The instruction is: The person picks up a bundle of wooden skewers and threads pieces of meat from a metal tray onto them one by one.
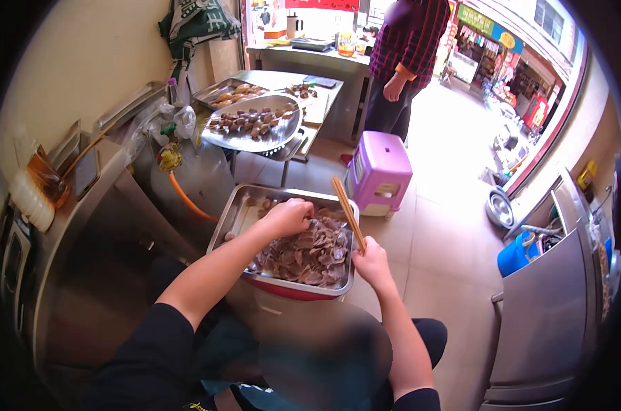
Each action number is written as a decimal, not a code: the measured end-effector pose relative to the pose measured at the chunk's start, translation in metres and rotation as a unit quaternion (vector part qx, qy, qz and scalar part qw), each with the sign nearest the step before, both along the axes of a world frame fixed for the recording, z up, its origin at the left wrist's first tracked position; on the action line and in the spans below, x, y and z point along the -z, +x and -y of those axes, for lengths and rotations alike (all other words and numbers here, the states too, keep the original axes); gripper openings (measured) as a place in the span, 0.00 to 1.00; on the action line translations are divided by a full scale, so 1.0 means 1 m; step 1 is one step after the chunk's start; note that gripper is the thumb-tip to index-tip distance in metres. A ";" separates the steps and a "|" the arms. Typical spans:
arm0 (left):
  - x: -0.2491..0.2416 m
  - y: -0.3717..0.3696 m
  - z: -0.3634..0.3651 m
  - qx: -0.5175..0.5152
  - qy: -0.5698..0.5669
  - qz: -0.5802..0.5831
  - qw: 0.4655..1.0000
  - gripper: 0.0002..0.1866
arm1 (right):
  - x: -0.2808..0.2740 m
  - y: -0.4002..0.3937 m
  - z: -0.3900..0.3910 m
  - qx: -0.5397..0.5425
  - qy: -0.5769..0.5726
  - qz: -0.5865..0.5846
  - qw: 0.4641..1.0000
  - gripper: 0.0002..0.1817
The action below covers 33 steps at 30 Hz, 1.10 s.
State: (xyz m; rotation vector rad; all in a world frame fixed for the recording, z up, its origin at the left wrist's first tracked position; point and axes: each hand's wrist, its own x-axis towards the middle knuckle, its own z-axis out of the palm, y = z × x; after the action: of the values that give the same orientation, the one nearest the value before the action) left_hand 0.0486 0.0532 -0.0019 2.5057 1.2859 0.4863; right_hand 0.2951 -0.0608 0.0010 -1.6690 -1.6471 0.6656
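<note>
Brownish-grey pieces of meat (303, 255) fill much of a rectangular metal tray (247, 218) in front of me. Over the far middle of the meat is my left hand (291, 216). Its fingers are bent down and closed at the meat, and whatever lies between the fingertips is hidden. At the tray's right edge my right hand (371, 260) is wrapped round the lower end of a bundle of thin wooden skewers (348, 212). The bundle points up and away from me, leaning left. A few roundish pieces lie toward the tray's left side.
Beyond the tray stands a purple stool (384, 161). A metal table (327, 96) at the back left bears a plate (256, 144) of skewered food. A gas cylinder (204, 175) with an orange hose is left. Behind the stool stands a person (410, 48); a blue bucket (518, 253) is right.
</note>
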 end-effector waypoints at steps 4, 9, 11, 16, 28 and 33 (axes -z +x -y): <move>-0.022 -0.019 0.012 -0.004 0.020 0.057 0.998 0.09 | -0.020 0.000 0.008 0.049 -0.002 0.102 0.994 0.09; -0.034 -0.040 0.035 -0.033 0.003 0.087 0.996 0.08 | -0.033 -0.007 0.019 0.013 0.033 0.110 0.993 0.05; -0.034 -0.045 0.036 -0.051 0.004 0.097 0.994 0.08 | -0.031 -0.007 0.019 -0.008 0.052 0.097 0.994 0.05; -0.027 -0.060 0.040 -0.032 -0.028 0.178 0.983 0.08 | -0.025 -0.027 0.021 -0.084 0.077 0.002 0.993 0.07; -0.019 -0.075 0.032 -0.034 0.016 0.258 0.965 0.08 | -0.040 -0.084 0.047 -0.095 -0.150 -0.302 0.937 0.14; -0.012 -0.080 0.030 -0.055 -0.093 0.330 0.938 0.06 | -0.034 -0.099 0.051 -0.127 -0.150 -0.346 0.917 0.17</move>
State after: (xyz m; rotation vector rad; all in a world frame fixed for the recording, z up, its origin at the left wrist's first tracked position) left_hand -0.0317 0.0228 0.0100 1.8650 1.1248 1.0631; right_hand 0.1962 -0.1122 0.0349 -1.1911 -1.2747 1.5039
